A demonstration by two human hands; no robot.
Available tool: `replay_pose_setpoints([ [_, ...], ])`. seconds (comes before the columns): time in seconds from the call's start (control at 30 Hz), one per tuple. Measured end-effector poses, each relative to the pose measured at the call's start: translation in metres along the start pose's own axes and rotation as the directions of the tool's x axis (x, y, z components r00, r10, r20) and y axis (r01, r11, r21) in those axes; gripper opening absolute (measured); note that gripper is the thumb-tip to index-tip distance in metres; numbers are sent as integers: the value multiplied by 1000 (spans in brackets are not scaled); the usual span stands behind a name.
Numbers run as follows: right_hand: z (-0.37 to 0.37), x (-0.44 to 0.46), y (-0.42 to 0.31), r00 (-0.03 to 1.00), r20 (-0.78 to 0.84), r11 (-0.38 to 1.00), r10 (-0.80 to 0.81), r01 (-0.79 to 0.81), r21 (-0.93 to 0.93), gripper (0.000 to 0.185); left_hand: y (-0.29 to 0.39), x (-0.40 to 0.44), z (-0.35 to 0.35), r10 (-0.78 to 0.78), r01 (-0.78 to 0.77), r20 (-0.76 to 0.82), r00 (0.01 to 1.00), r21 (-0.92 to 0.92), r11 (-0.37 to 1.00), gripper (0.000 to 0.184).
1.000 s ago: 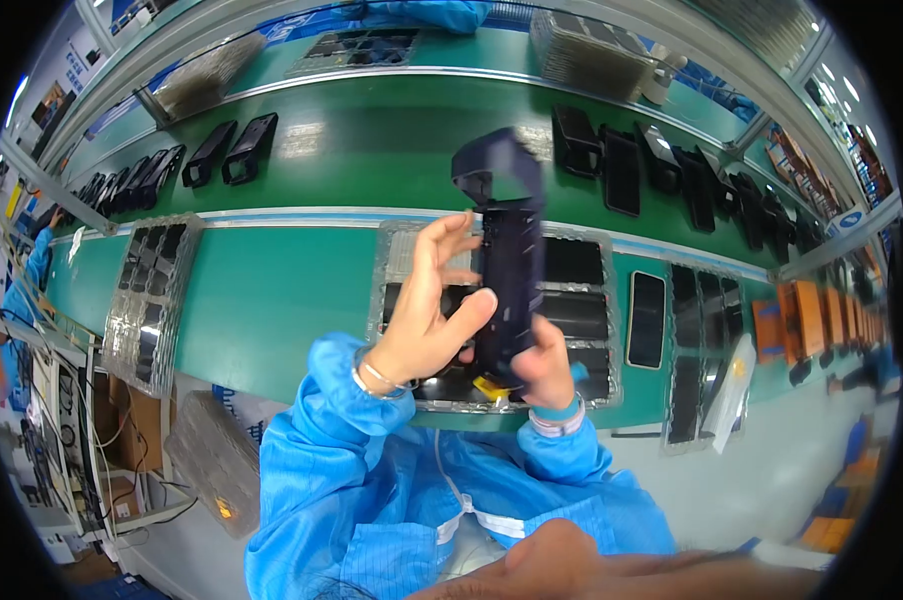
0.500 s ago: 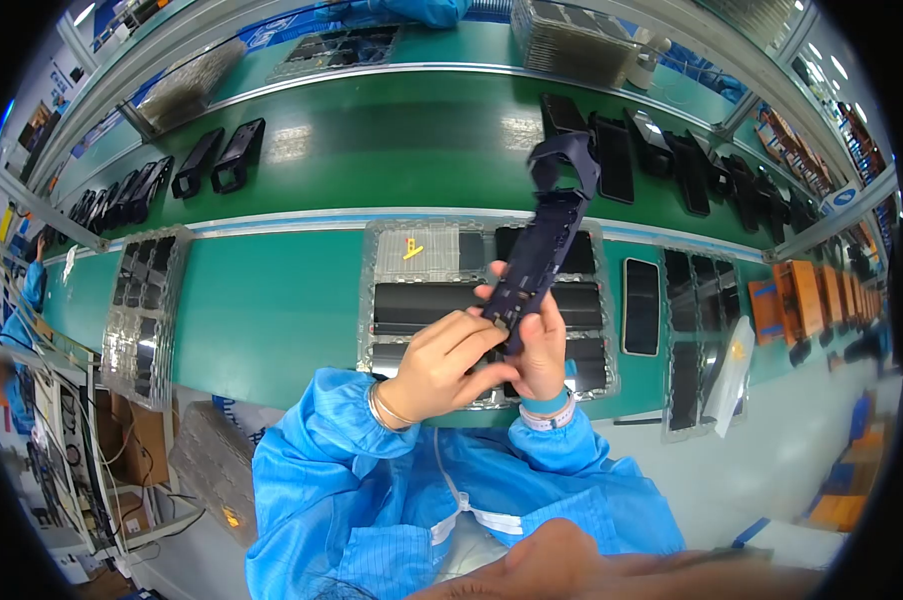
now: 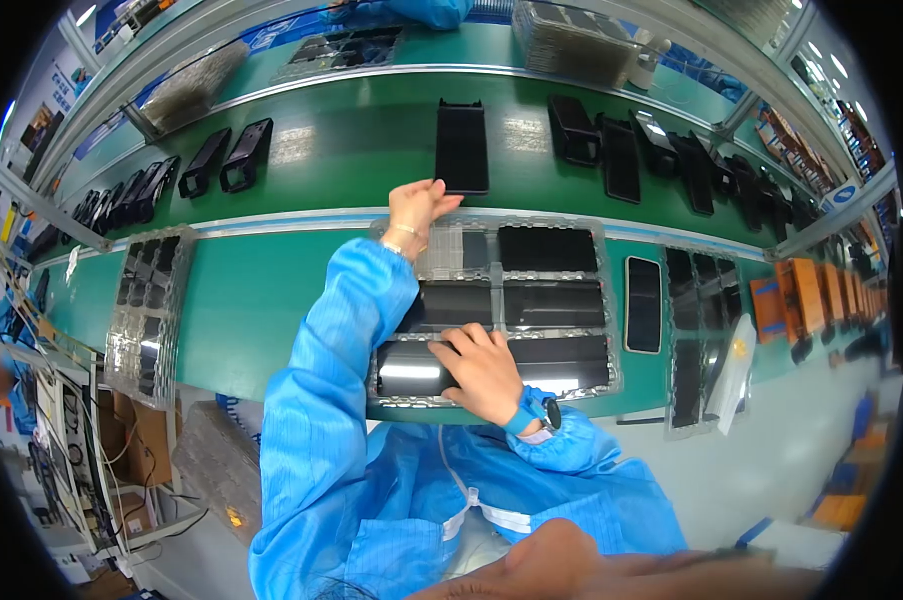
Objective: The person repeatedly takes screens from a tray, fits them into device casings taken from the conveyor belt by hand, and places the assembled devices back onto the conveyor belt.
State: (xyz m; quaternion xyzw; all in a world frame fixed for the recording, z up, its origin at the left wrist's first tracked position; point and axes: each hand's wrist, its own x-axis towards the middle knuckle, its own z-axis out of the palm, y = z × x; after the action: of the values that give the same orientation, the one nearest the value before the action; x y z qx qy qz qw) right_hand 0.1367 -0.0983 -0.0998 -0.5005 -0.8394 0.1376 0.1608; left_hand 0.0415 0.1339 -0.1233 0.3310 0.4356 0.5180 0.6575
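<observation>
My left hand (image 3: 415, 213) reaches forward to the green belt. Its fingertips are at the lower left corner of a black handheld device housing (image 3: 462, 148), which lies flat on the belt; the fingers look apart and not wrapped round it. My right hand (image 3: 486, 375) is spread over the front row of a clear plastic tray (image 3: 615, 375), its fingers over black screen panels (image 3: 412, 368). Whether they press on a panel I cannot tell. More black panels (image 3: 552, 304) lie in the rows behind. My left hand and wrist partly hide the tray's back left compartment.
Several black devices (image 3: 622, 160) stand or lie on the belt to the right, others (image 3: 246, 156) to the left. A phone (image 3: 643, 305) lies right of the tray. Further trays (image 3: 146, 315) flank the bench. A metal frame (image 3: 792, 240) rises at the right.
The device housing has left both hands and now lies on the belt. My left hand has moved forward to its edge. My right hand has come back and down over the tray's front row.
</observation>
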Motion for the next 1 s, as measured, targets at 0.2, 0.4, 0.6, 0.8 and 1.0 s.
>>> replay_pose_setpoints([
  [0.2,-2,12,-5,991,130,988,-43,61,-143,77,-23,70,-3,-20,13,17,1000,325,945,43],
  [0.4,-45,0,9,999,-41,979,-4,12,205,69,55,-26,-1,133,-490,546,827,584,647,43],
  [0.6,-51,-16,40,990,83,258,114,-110,960,43,80,-136,-25,249,-635,727,640,317,704,20],
  [0.8,-33,-19,48,928,320,-325,-192,-368,871,59,54,-142,-37,311,-476,422,851,373,796,4],
  [1.0,-29,-10,34,954,269,-649,-134,-290,704,64,45,-124,-29,625,-800,701,343,567,-197,4],
])
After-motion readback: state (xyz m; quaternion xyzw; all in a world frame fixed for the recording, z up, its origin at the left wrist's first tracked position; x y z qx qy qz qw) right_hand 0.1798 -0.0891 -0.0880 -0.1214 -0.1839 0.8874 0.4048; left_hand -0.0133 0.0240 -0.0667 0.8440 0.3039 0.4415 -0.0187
